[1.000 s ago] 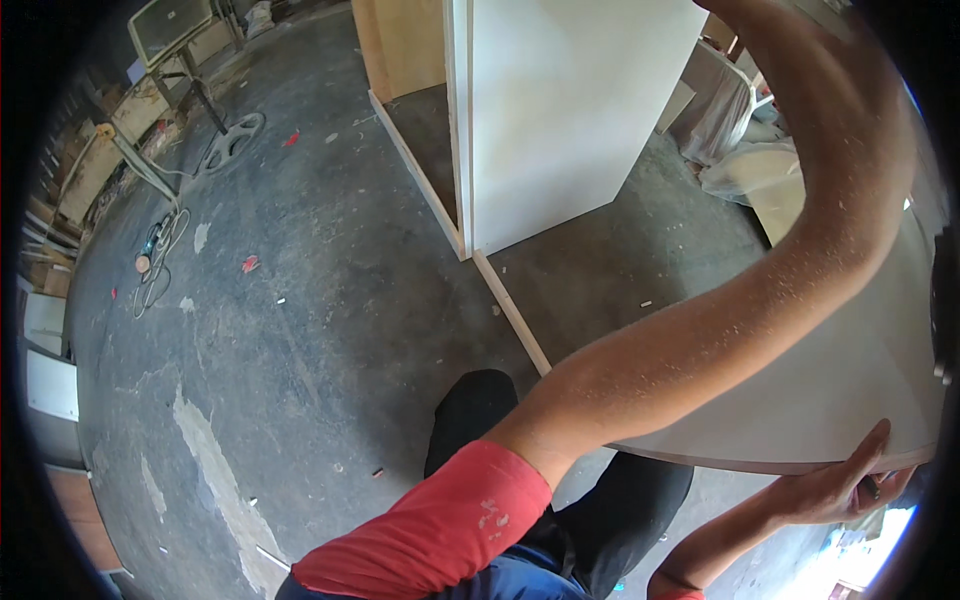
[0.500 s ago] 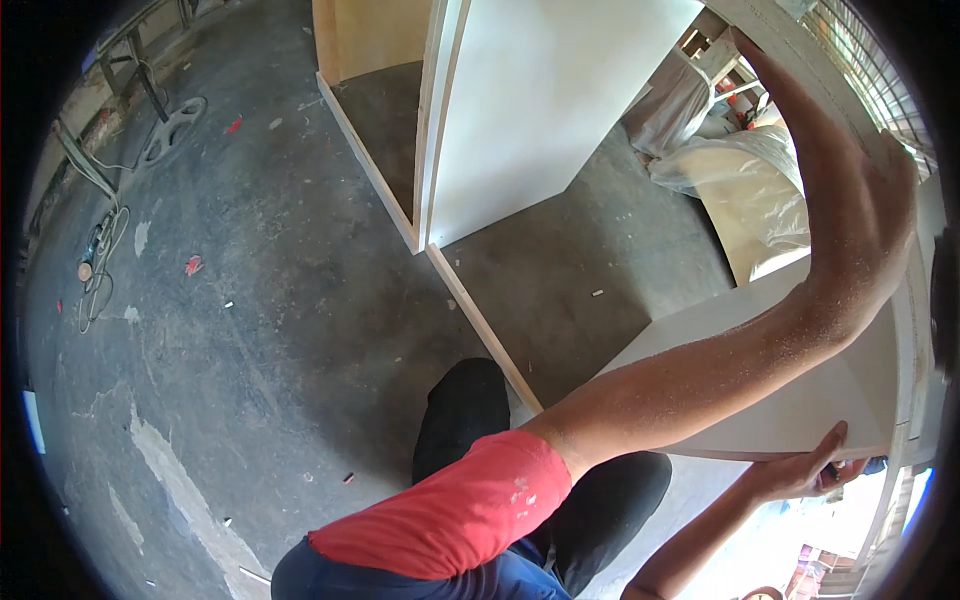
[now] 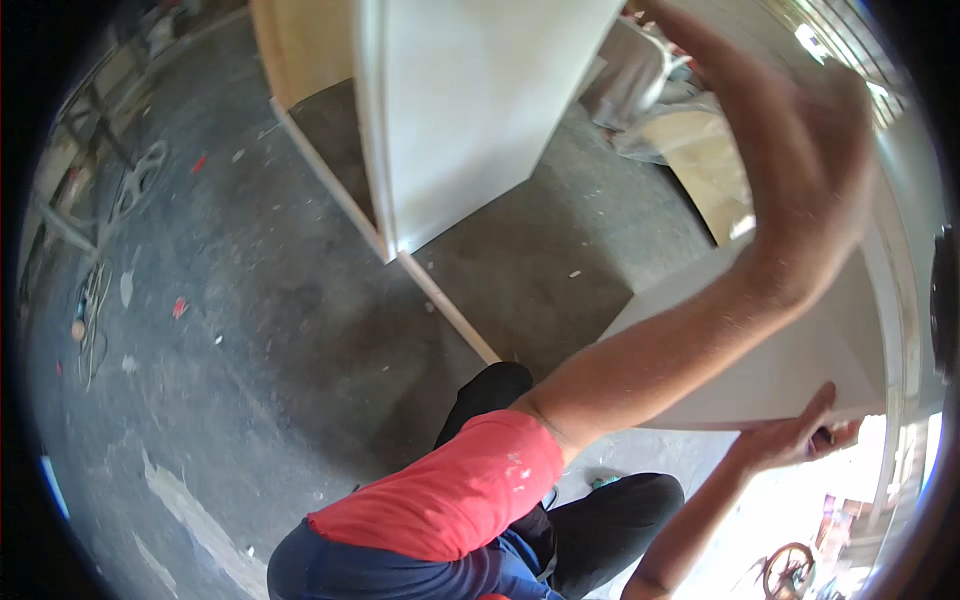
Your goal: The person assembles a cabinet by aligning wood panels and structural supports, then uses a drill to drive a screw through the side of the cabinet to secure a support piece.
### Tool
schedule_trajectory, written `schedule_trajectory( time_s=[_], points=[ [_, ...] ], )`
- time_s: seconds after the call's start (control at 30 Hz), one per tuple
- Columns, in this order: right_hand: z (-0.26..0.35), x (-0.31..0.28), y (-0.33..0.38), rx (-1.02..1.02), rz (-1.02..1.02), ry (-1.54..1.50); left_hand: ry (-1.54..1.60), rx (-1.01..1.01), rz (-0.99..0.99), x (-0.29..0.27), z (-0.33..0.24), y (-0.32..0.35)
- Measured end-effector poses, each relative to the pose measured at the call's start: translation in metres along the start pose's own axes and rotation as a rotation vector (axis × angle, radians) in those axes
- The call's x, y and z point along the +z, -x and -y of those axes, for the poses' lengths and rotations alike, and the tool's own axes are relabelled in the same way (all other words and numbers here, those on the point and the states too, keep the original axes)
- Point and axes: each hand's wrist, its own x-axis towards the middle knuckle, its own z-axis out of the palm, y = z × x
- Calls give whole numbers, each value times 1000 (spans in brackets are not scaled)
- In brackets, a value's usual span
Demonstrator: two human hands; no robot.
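My left arm (image 3: pixel 660 370), in a red sleeve, stretches to the right and bends sharply at the elbow beside a panel frame. Its forearm runs up to the top edge of the picture, where the hand is cut off. Lower right, my right hand (image 3: pixel 785 440) is at the near edge of a white panel (image 3: pixel 740 350). The thumb points up against the panel and the other fingers are curled. Something small and dark shows between them, too unclear to name.
A tall white board (image 3: pixel 470 120) stands ahead, with thin wooden strips (image 3: pixel 450 310) along the concrete floor (image 3: pixel 250 330). Plastic-covered boards (image 3: pixel 700 160) lie beyond. A corded power tool (image 3: pixel 80 325) rests at left. A spoked wheel (image 3: pixel 789 570) shows at lower right.
The view has shifted, so the standing board and floor strips appear further left. My left forearm also appears further left and higher. The right hand stays at the panel's edge.
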Motion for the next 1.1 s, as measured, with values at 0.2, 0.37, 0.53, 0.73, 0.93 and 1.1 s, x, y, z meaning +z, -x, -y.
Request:
schedule_trajectory(
  time_s=[0.2,0.37,0.53,0.73,0.93,1.1],
  points=[
    [3,12,20,-58,84,-86,677,168,213,-34,-41,-19],
    [-8,-2,13,-115,127,-149,740,-61,-89,0,-12,-17],
    [4,10,22,-68,183,-213,705,-176,-99,-9,-11,-29],
    [-19,7,24,-111,228,-371,637,-143,149,-23,-16,-41],
    [-35,1,29,-225,341,-391,647,-226,-7,-18,-10,-49],
    [-56,-11,53,-308,406,-418,587,-254,92,-30,-14,-52]
  ],
)
